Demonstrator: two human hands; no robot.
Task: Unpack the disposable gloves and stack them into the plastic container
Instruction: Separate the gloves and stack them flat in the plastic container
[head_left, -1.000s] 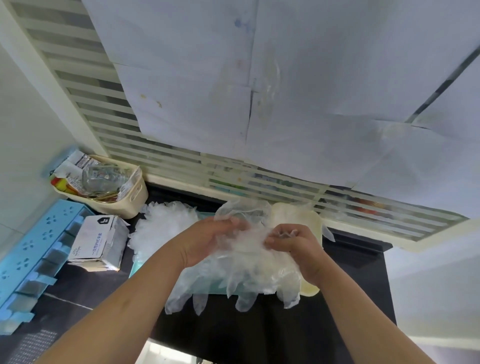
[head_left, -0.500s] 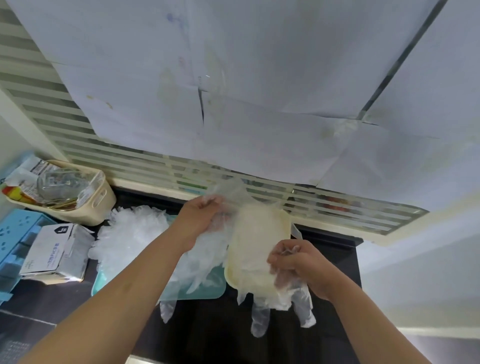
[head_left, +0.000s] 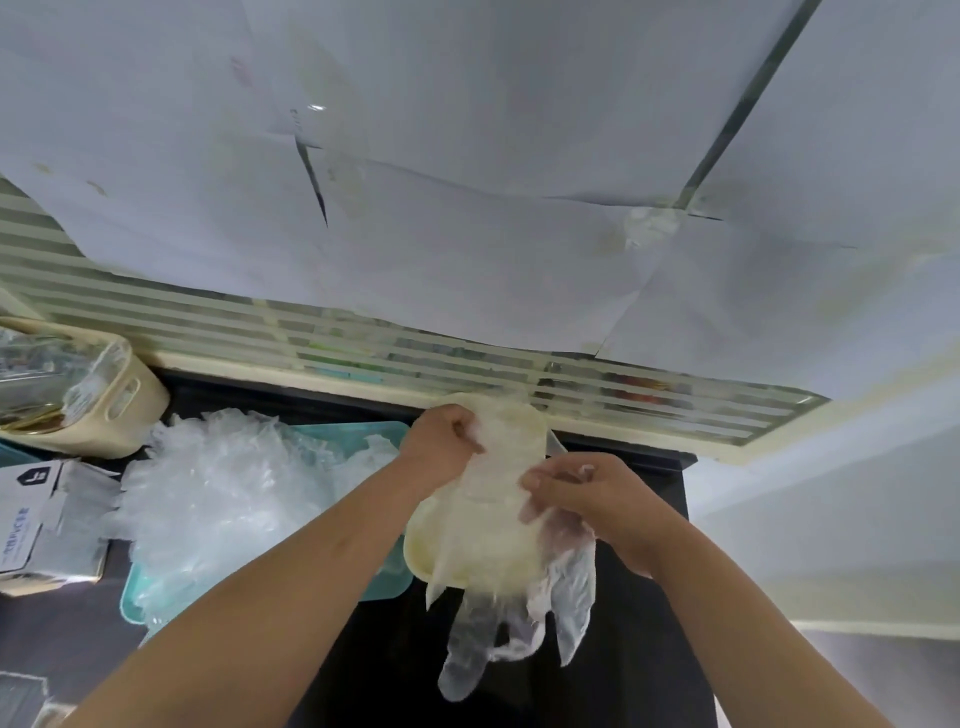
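Nearest the counter's (head_left: 639, 670) front edge, the gloves (head_left: 493, 525) trail their fingertips past the plastic container (head_left: 413, 551). The right hand (head_left: 587, 493) pinches their right side. Farther back, the left hand (head_left: 447, 441) has its grip closed on the cuffs. The gloves' long axis runs front to back along the container, directly under both hands.

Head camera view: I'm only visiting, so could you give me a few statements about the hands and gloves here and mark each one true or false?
1. The left hand and right hand both grip the clear disposable gloves above the cream plastic container. True.
2. The held gloves lie wholly inside the container. False: their ends hang past its near edge.
3. A pile of loose clear gloves sits on the teal tray. True.
4. The white cardboard box stands right of the container. False: it is at the far left.
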